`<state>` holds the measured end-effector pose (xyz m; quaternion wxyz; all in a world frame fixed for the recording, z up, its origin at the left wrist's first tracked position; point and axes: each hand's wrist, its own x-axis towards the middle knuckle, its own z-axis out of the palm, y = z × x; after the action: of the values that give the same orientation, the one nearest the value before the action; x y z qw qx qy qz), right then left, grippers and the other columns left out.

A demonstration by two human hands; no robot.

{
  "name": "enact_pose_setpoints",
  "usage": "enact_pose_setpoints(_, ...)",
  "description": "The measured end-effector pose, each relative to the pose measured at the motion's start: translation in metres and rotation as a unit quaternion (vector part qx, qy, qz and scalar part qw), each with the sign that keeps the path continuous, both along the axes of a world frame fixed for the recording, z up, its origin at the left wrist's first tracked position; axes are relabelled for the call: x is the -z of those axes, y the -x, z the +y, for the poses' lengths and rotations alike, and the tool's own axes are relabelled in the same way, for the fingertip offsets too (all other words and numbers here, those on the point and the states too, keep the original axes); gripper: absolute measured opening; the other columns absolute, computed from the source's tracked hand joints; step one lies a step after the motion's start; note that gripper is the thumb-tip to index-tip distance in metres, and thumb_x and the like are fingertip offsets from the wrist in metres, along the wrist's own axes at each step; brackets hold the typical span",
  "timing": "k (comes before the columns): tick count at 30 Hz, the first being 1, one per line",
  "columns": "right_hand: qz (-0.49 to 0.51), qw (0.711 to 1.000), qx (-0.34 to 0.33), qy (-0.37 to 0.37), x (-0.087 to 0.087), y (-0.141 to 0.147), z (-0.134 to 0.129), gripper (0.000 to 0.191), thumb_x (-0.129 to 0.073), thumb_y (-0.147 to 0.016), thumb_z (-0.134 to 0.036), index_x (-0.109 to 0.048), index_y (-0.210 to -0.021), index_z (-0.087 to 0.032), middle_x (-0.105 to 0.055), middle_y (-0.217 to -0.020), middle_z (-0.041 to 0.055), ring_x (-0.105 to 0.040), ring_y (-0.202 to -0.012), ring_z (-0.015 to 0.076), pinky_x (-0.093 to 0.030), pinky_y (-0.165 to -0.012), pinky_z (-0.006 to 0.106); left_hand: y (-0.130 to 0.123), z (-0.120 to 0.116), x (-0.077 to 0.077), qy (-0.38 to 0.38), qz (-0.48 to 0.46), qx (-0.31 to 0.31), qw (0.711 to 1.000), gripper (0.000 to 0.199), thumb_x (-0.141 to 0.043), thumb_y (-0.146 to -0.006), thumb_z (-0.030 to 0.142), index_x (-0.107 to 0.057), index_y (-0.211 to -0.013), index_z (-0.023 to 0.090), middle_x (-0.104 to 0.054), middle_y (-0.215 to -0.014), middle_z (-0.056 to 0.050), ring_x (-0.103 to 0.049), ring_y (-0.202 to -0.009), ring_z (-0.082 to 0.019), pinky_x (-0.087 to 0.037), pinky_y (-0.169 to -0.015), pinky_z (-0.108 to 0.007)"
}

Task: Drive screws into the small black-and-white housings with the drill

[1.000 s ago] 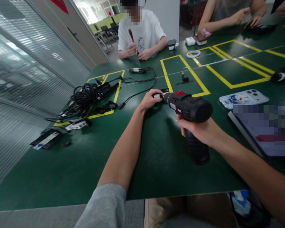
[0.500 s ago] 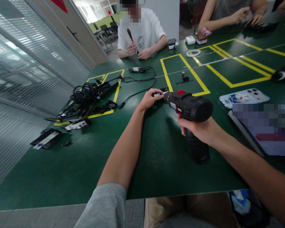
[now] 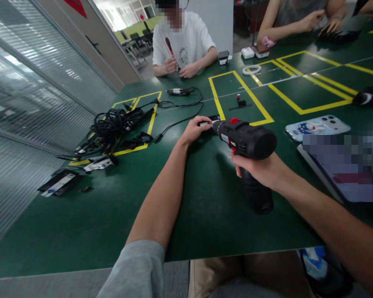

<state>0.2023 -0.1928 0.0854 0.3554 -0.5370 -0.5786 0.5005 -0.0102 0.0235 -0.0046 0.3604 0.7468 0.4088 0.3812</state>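
The drill (image 3: pixel 255 140) gripped by the right fingers (image 3: pixel 245 162) is pointed toward the table's (image 3: pixel 211 215) far-left corner, at the dark part (image 3: pixel 216 117) pinched by the left fingers (image 3: pixel 202 118).

So the shirt was plain light grey, with a short, loose left sleeve (image 3: pixel 138 265) ending around the elbow. Trousers (image 3: pixel 205 275) were beige-tan, kinda shadowy on one side. Left hand (image 3: pixel 195 130) and right hand (image 3: pixel 257 167) were both totally bare.
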Motion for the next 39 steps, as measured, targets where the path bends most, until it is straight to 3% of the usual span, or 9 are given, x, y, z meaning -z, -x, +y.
enact_pose_setpoints(7, -0.015, 1.0, -0.001, 0.0, 0.0001, -0.0006, -0.0003, 0.017, -0.063, -0.078, -0.024, -0.06, -0.062, -0.021, -0.066, -0.059, 0.0027, -0.064, -0.056, 0.019, -0.047, -0.057, 0.033, -0.0002, -0.0009, -0.0004, -0.003, 0.004, -0.001, 1.0, 0.027, -0.07, -0.072, 0.032, -0.071, -0.097, 0.02, -0.067, -0.109, -0.004, -0.059, -0.106, -0.02, -0.043, -0.102, -0.036)
enact_pose_setpoints(19, -0.002, 1.0, -0.011, -0.014, 0.0082, -0.0027, 0.0008, 0.01, -0.062, -0.08, -0.027, -0.062, -0.073, -0.021, -0.066, -0.061, 0.0013, -0.063, -0.057, 0.0184, -0.048, -0.058, 0.033, -0.0015, -0.0035, -0.0034, 0.013, -0.005, -0.007, 1.0, 0.025, -0.07, -0.071, 0.028, -0.072, -0.095, 0.021, -0.068, -0.108, -0.004, -0.058, -0.108, -0.021, -0.04, -0.106, -0.038)
enact_pose_setpoints(30, -0.027, 1.0, -0.003, -0.005, 0.0013, -0.0002, -0.0004, 0.017, -0.061, -0.079, -0.026, -0.06, -0.062, -0.021, -0.065, -0.058, 0.0024, -0.061, -0.055, 0.0182, -0.047, -0.057, 0.034, -0.0022, -0.0048, -0.0042, 0.006, 0.003, -0.007, 1.0, 0.024, -0.069, -0.073, 0.029, -0.072, -0.095, 0.02, -0.068, -0.108, -0.004, -0.059, -0.107, -0.021, -0.042, -0.103, -0.037)
enact_pose_setpoints(39, -0.008, 1.0, -0.01, -0.007, 0.0048, -0.001, 0.001, 0.01, -0.062, -0.079, -0.025, -0.062, -0.069, -0.022, -0.066, -0.059, 0.0015, -0.064, -0.058, 0.0199, -0.048, -0.061, 0.035, -0.0017, -0.0075, -0.0062, -0.008, 0.01, -0.006, 1.0, 0.025, -0.068, -0.075, 0.032, -0.072, -0.096, 0.02, -0.067, -0.109, -0.005, -0.059, -0.107, -0.02, -0.042, -0.104, -0.035)
